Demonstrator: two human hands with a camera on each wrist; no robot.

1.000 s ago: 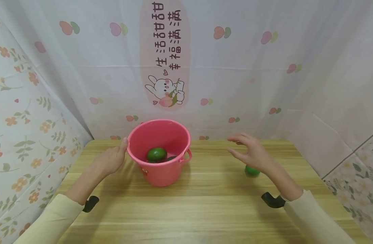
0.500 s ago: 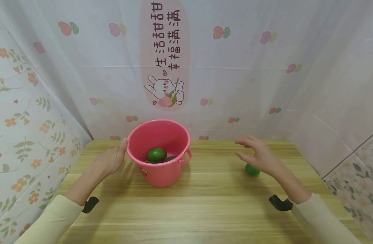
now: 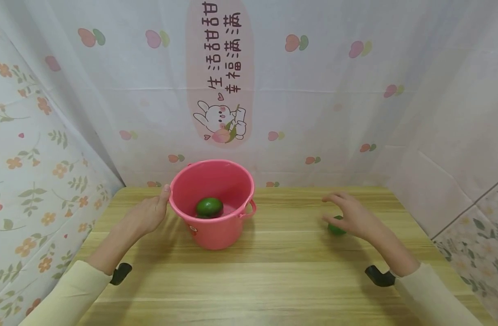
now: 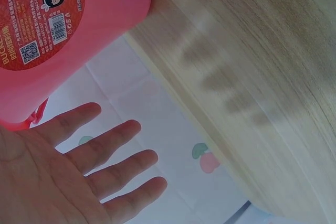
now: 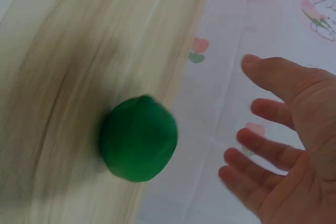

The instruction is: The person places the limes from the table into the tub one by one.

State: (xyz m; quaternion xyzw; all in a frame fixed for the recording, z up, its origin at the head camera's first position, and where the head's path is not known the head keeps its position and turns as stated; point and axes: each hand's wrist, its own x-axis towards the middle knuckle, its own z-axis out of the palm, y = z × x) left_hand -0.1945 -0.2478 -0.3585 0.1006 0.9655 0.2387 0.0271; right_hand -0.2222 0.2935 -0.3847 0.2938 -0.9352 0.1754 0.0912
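Observation:
A pink bucket (image 3: 216, 233) stands on the table, with a glossy green lime (image 3: 209, 207) inside. Part of the bucket's inside is hidden by its near wall. My left hand (image 3: 153, 210) is at the bucket's left side, the thumb touching the rim; in the left wrist view its fingers (image 4: 118, 145) are straight and spread, apart from the bucket wall. Above a second lime (image 5: 139, 139) on the right of the table hovers my right hand (image 3: 352, 217). Its fingers are loosely bent and spread, with a gap between them and the lime in the right wrist view.
The wooden table (image 3: 249, 280) reaches back to a white printed curtain (image 3: 334, 113). A floral curtain (image 3: 41, 181) hangs along the left side. The bucket's handle (image 3: 250, 209) sticks out on its right. Black wrist mounts (image 3: 380, 276) show under both forearms.
My right hand has moved right and slightly lower over the lime on the table. A dark shape beside the lime in the bucket no longer shows. The left hand stays put.

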